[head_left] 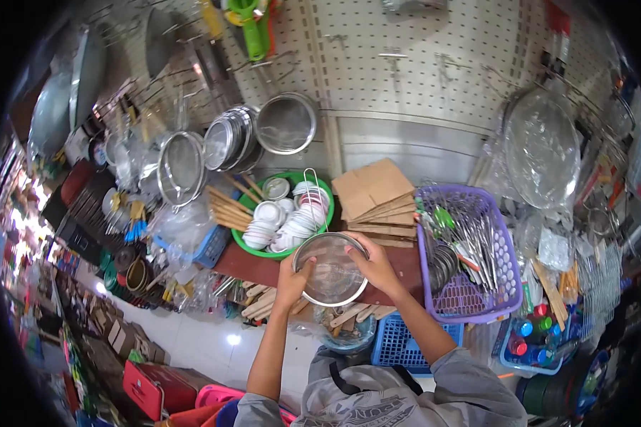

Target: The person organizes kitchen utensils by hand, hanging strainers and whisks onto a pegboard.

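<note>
A round fine-mesh strainer [332, 277] with a shiny metal rim is held in front of my body. My left hand [292, 282] closes on its left rim, thumb lying over the mesh. On the right rim my right hand [373, 266] grips in the same way, thumb on top. A long wire handle [310, 192] stretches away from the strainer over a green basin [330, 186]. Small white dishes [292, 224] fill that basin. Just beyond my right hand lie stacked brown wooden boards [374, 188].
Right of my hands stands a purple basket [509, 285] of metal utensils. Blue baskets [417, 341] and wooden sticks [260, 302] sit lower down. More strainers [286, 122] hang from the pegboard [406, 78]. A bagged strainer [541, 146] hangs far right, and a red case [144, 390] lies lower left.
</note>
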Demonstrator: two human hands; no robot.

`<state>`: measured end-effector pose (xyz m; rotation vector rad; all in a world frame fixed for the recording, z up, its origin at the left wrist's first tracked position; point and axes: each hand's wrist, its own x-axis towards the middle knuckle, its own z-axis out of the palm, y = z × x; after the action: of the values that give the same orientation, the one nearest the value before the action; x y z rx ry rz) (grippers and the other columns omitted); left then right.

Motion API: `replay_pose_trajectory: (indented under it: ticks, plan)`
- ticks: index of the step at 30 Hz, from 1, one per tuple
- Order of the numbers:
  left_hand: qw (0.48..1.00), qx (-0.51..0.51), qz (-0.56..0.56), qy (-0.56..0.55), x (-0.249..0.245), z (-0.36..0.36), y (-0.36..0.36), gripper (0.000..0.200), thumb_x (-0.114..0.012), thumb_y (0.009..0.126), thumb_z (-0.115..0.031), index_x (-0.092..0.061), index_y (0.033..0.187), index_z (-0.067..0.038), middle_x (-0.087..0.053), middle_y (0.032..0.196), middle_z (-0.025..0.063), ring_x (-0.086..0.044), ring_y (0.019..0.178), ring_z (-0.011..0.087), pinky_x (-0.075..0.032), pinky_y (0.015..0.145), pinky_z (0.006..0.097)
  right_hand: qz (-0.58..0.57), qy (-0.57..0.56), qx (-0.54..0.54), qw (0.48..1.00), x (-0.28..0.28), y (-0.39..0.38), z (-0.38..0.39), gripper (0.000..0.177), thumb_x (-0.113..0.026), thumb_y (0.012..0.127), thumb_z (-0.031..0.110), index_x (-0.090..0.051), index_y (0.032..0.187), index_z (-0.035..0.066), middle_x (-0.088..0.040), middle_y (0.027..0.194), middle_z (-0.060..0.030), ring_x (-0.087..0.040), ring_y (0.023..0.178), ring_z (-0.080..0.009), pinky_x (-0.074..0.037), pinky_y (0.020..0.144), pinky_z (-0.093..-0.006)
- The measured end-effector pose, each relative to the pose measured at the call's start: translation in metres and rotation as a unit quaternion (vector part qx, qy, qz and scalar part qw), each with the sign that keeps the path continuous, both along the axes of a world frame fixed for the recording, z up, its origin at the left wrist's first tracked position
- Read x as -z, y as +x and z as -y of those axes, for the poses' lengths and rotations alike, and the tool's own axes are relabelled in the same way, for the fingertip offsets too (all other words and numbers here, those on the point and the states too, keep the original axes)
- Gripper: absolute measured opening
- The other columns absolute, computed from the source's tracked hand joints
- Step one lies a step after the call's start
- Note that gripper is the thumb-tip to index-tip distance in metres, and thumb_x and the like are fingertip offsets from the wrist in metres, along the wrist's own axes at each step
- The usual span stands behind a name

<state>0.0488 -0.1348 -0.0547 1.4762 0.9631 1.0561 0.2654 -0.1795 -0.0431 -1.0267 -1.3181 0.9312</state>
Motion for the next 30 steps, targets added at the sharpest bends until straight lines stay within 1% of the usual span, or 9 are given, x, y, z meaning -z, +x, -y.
replay_pose_trajectory:
  ticks: [3,10,11,14,15,18,22,27,30]
  plan:
    - [1.000,-0.023,-0.011,0.006,-0.003,0.002,-0.026,0.033,-0.067,0.098,-0.006,-0.065,0.129,0.005,-0.075,0.113,0.0089,-0.065,0.103,0.0143,-0.051,0.094,0.0312,-0.009,0.004,-0.068,0.998,-0.015,-0.024,-0.014,0.036,-0.062,0.103,0.012,-0.060,0.137,0.000,-0.069,0.126,-0.0088,-0.063,0.114,-0.0121,-0.048,0.101,-0.0292]
    - [0.999,-0.044,0.010,0.013,-0.002,0.001,-0.060,0.027,-0.067,0.098,-0.005,-0.068,0.124,0.004,-0.074,0.104,0.0048,-0.064,0.093,0.0096,-0.051,0.086,0.0268,-0.050,0.001,-0.145,0.988,-0.023,-0.062,-0.075,0.040,-0.063,0.103,0.014,-0.056,0.141,0.000,-0.072,0.124,-0.0137,-0.070,0.111,-0.0183,-0.053,0.100,-0.0321]
    - [0.999,-0.043,0.016,0.007,-0.005,0.000,-0.063,0.026,-0.067,0.098,-0.005,-0.068,0.123,0.004,-0.074,0.103,0.0041,-0.063,0.092,0.0087,-0.051,0.084,0.0260,-0.049,0.030,-0.140,0.988,-0.025,-0.065,-0.083,0.045,-0.066,0.101,0.016,-0.056,0.143,0.002,-0.074,0.119,-0.0142,-0.071,0.105,-0.0174,-0.057,0.090,-0.0309]
    - [0.999,-0.039,-0.036,0.010,-0.012,-0.009,-0.074,0.024,-0.066,0.099,-0.005,-0.068,0.122,0.004,-0.073,0.103,0.0030,-0.062,0.090,0.0075,-0.051,0.083,0.0257,-0.053,-0.035,-0.130,0.990,-0.059,-0.074,-0.089,0.045,-0.066,0.102,0.017,-0.056,0.142,0.000,-0.075,0.115,-0.0141,-0.072,0.101,-0.0162,-0.059,0.081,-0.0293]
    - [0.999,-0.033,-0.027,0.010,-0.015,-0.012,-0.076,0.026,-0.069,0.097,-0.006,-0.068,0.122,0.003,-0.073,0.103,0.0029,-0.063,0.092,0.0080,-0.051,0.085,0.0263,-0.047,-0.015,-0.135,0.990,-0.064,-0.077,-0.095,0.044,-0.066,0.102,0.016,-0.055,0.142,-0.001,-0.076,0.111,-0.0137,-0.074,0.092,-0.0154,-0.059,0.075,-0.0275]
    - [1.000,-0.009,0.002,0.010,-0.025,-0.028,-0.077,0.034,-0.076,0.093,-0.009,-0.067,0.124,0.002,-0.073,0.104,0.0024,-0.065,0.096,0.0092,-0.053,0.089,0.0282,-0.058,-0.014,-0.141,0.988,-0.075,-0.083,-0.110,0.043,-0.065,0.103,0.014,-0.056,0.142,0.000,-0.076,0.107,-0.0134,-0.075,0.083,-0.0158,-0.059,0.074,-0.0270]
    - [0.990,0.017,-0.085,0.113,-0.051,-0.063,-0.083,0.046,-0.080,0.089,-0.008,-0.064,0.132,-0.001,-0.071,0.118,0.0072,-0.065,0.109,0.0140,-0.051,0.097,0.0309,-0.043,0.036,-0.086,0.995,-0.089,-0.090,-0.126,0.042,-0.063,0.103,0.010,-0.057,0.142,0.000,-0.076,0.101,-0.0128,-0.074,0.078,-0.0154,-0.058,0.070,-0.0259]
    - [0.981,0.025,0.022,0.190,-0.098,-0.125,-0.069,0.057,-0.073,0.094,-0.006,-0.051,0.147,-0.005,-0.065,0.127,0.0094,-0.067,0.103,0.0154,-0.054,0.092,0.0311,0.026,0.091,-0.030,0.995,-0.113,-0.092,-0.156,0.044,-0.064,0.101,0.007,-0.059,0.144,0.002,-0.077,0.101,-0.0120,-0.074,0.076,-0.0128,-0.057,0.066,-0.0248]
    - [0.970,-0.007,0.013,0.244,-0.153,-0.152,-0.060,0.057,-0.072,0.094,-0.005,-0.051,0.147,-0.005,-0.065,0.126,0.0110,-0.066,0.103,0.0137,-0.054,0.089,0.0297,0.079,0.131,0.019,0.988,-0.141,-0.097,-0.171,0.045,-0.064,0.100,0.006,-0.060,0.144,0.005,-0.077,0.102,-0.0125,-0.075,0.075,-0.0132,-0.058,0.065,-0.0257]
